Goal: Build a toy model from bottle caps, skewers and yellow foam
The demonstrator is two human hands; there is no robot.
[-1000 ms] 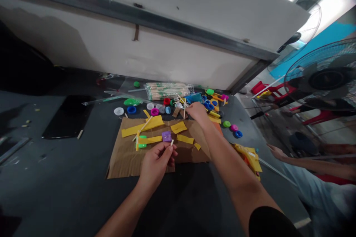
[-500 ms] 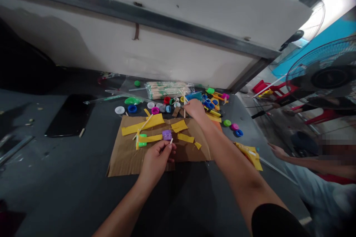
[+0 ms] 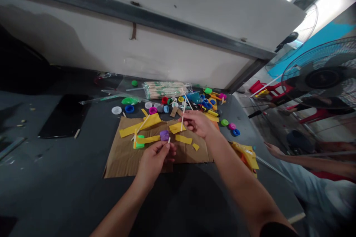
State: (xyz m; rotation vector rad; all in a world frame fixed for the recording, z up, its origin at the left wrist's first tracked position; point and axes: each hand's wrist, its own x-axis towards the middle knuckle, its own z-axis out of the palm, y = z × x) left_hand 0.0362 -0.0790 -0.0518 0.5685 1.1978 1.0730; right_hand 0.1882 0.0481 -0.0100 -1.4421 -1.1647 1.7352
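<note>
My left hand (image 3: 155, 157) is closed in a pinch on a short pale wooden stick piece (image 3: 169, 140), whose tip pokes up past the thumb. My right hand (image 3: 196, 121), over the right part of the brown cardboard (image 3: 122, 163), pinches a longer thin wooden stick (image 3: 183, 116) held nearly upright. Just beyond my left hand lie a purple bottle cap (image 3: 164, 135) and a green bottle cap (image 3: 139, 142), with a yellow strip (image 3: 150, 139) running between them. More yellow pieces (image 3: 184, 139) lie on the cardboard.
Behind the cardboard lie several coloured caps (image 3: 152, 110) and a plastic-wrapped bundle of sticks (image 3: 164, 89). A black phone (image 3: 65, 116) is at left, a yellow packet (image 3: 246, 155) at right. Another person's hand (image 3: 274, 150) is at the table's right edge, near a fan (image 3: 319, 76).
My right hand has drawn back from the pile behind the cardboard toward my left hand, bringing a thin stick with it. The left hand keeps its pinch in nearly the same place.
</note>
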